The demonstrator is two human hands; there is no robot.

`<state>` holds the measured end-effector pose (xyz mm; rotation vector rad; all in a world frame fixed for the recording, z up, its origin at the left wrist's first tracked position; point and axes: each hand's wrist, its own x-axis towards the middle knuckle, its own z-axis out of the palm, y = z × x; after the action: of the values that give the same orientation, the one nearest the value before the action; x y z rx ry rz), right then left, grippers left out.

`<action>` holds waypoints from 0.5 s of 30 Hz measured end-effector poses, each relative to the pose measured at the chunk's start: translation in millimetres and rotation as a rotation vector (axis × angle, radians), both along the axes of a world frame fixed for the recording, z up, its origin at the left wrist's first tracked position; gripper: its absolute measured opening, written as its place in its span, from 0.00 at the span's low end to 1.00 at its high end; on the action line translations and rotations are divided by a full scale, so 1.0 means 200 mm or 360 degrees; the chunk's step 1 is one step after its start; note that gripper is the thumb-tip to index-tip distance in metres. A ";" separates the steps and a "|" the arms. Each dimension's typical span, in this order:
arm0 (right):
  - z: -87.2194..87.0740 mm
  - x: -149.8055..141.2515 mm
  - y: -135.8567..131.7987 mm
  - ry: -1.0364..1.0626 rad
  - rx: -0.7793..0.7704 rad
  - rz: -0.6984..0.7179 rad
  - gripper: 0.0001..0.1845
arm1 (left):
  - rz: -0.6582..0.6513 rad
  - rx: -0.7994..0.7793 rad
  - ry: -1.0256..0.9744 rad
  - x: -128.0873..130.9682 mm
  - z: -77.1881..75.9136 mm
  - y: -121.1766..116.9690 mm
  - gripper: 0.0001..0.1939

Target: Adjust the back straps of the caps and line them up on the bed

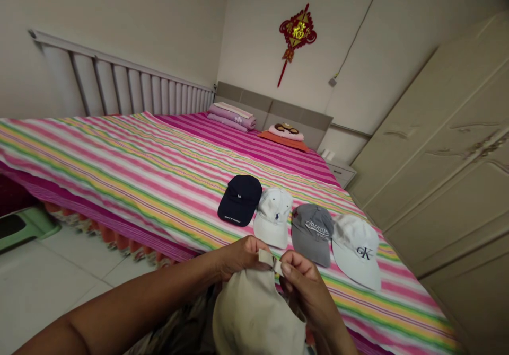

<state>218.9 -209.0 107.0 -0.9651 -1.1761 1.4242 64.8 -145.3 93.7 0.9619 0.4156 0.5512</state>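
Note:
A beige baseball cap (pixel 254 310) hangs between my hands close to my body, its back strap and buckle uppermost. My left hand (pixel 242 254) is closed on the left part of the strap, and my right hand (pixel 302 281) pinches the strap's other side by the buckle. Just beyond them on the bed lie a navy cap (pixel 240 198), a white cap with a small dark emblem (pixel 274 214), a grey cap with lettering (pixel 312 233) and a white cap marked CK (pixel 358 249), side by side, brims toward me.
The caps rest on a striped bedsheet (pixel 151 169). Folded bedding (pixel 233 116) and a pink pillow (pixel 284 132) lie near the headboard (pixel 286 111). A wardrobe (pixel 445 148) stands right, a radiator (pixel 131 85) left, and a green stool (pixel 35 222) on the floor.

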 end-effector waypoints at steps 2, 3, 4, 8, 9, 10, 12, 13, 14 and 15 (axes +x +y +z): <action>-0.01 0.02 0.00 0.0064 -0.0040 -0.0081 0.16 | 0.0056 -0.0042 -0.0048 -0.02 0.00 0.01 0.16; -0.01 0.03 0.00 0.0129 -0.0057 -0.0134 0.16 | 0.0076 -0.0064 -0.0078 -0.03 0.00 0.02 0.16; -0.01 0.05 -0.01 0.0221 -0.0067 -0.0192 0.15 | 0.0099 -0.0084 -0.0109 -0.04 0.01 0.03 0.16; 0.00 0.14 0.01 0.0659 -0.0002 -0.0412 0.15 | 0.0219 -0.0166 -0.0178 -0.07 0.01 0.06 0.15; -0.01 0.16 0.02 0.0716 0.0007 -0.0437 0.15 | 0.0239 -0.0184 -0.0193 -0.08 0.01 0.06 0.14; -0.02 0.17 0.02 0.0740 0.0001 -0.0441 0.13 | 0.0250 -0.0198 -0.0212 -0.08 0.01 0.06 0.14; -0.06 0.18 0.02 0.0686 -0.0061 -0.0344 0.13 | 0.0250 -0.0211 -0.0259 -0.07 0.00 0.06 0.14; -0.09 0.17 0.02 0.0621 -0.0114 -0.0243 0.17 | 0.0253 -0.0218 -0.0278 -0.07 0.00 0.06 0.14; -0.13 0.16 0.01 0.0551 -0.0172 -0.0118 0.22 | 0.0265 -0.0233 -0.0290 -0.07 0.00 0.06 0.14; -0.16 0.14 0.00 0.0486 -0.0230 0.0008 0.24 | 0.0289 -0.0256 -0.0300 -0.07 0.00 0.07 0.14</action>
<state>246.3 -209.6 74.1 -0.8068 -0.8607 1.6122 51.0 -131.2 93.0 0.7150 0.3736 0.7549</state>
